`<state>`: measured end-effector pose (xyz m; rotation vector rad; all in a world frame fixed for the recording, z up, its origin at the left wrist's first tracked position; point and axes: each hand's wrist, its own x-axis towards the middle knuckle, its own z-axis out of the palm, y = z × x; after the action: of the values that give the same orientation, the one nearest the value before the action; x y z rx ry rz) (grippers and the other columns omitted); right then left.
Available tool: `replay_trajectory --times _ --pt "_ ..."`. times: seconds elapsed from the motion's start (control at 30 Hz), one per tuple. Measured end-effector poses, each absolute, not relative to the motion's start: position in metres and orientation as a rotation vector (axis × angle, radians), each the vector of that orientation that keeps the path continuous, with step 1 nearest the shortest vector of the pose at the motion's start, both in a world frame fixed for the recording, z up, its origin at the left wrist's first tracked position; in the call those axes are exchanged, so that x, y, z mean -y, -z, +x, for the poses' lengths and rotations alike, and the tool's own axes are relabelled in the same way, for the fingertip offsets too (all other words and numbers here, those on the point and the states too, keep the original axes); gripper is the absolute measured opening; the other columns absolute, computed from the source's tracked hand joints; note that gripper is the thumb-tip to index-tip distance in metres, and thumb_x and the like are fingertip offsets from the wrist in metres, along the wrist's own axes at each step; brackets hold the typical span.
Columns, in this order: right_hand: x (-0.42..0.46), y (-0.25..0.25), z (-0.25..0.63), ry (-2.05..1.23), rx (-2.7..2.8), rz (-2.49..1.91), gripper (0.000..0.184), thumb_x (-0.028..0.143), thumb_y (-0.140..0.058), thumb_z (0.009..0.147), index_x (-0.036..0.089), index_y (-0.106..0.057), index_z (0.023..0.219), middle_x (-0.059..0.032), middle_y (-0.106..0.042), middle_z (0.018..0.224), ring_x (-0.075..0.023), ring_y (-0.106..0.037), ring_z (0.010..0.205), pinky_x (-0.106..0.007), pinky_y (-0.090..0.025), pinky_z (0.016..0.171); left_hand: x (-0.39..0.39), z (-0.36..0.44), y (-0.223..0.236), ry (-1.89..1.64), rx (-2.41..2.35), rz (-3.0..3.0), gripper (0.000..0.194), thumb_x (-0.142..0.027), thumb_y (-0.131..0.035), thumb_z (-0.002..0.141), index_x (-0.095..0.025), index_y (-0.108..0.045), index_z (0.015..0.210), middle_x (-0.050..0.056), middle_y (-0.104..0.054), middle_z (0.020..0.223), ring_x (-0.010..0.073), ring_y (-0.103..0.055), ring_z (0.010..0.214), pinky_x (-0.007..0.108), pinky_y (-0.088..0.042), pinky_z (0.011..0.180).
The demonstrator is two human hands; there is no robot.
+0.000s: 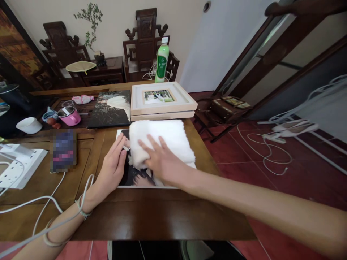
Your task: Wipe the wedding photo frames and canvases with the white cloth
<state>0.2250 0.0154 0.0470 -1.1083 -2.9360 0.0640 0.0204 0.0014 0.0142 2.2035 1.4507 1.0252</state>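
Observation:
A fluffy white cloth (168, 137) lies folded over a photo print (135, 177) on the wooden table. My right hand (159, 159) presses flat on the cloth's lower left part with its fingers spread. At the photo's left edge rests my left hand (114, 162), fingers stretched out and holding nothing. Much of the photo is hidden under the cloth and my right arm. Just behind the cloth sit stacked light wood picture frames (162, 110), the top one showing a small photo. Beside them on the left lies a dark photo panel (105, 112) with a white dress on it.
A green bottle (162, 61) stands behind the frames. Leftward are a pink mug (69, 116), a white cup (29, 125), a phone-like blurred item (63, 150) and a white power strip (24, 166). White cables cross the table's left side and my left forearm. A wooden chair (222, 112) stands right.

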Motion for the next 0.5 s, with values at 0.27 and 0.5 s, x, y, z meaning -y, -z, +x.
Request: replay_trajectory --times 0.27,0.5 --pt "0.050 -0.039 0.242 -0.154 2.859 -0.439 0.025 0.018 -0.059 0.090 0.018 -0.078 0.075 -0.0128 -0.048 0.149 -0.0470 -0.035 0.138 -0.072 -0.030 0.108 0.000 0.022 -0.022 -1.180 -1.437 2.107 0.047 -0.038 -0.030 0.104 -0.019 -0.046 0.145 0.010 -0.042 0.155 0.0219 -0.037 0.144 0.044 -0.027 0.121" --pt "0.052 -0.042 0.283 -0.215 2.861 -0.730 0.025 0.002 -0.058 0.075 0.016 -0.078 0.081 -0.0138 -0.045 0.151 -0.0421 -0.033 0.141 -0.064 -0.032 0.113 0.001 0.023 -0.015 -0.887 -1.434 2.301 0.045 -0.031 -0.036 0.103 -0.016 -0.047 0.143 0.015 -0.043 0.153 0.0239 -0.037 0.144 0.047 -0.033 0.118"
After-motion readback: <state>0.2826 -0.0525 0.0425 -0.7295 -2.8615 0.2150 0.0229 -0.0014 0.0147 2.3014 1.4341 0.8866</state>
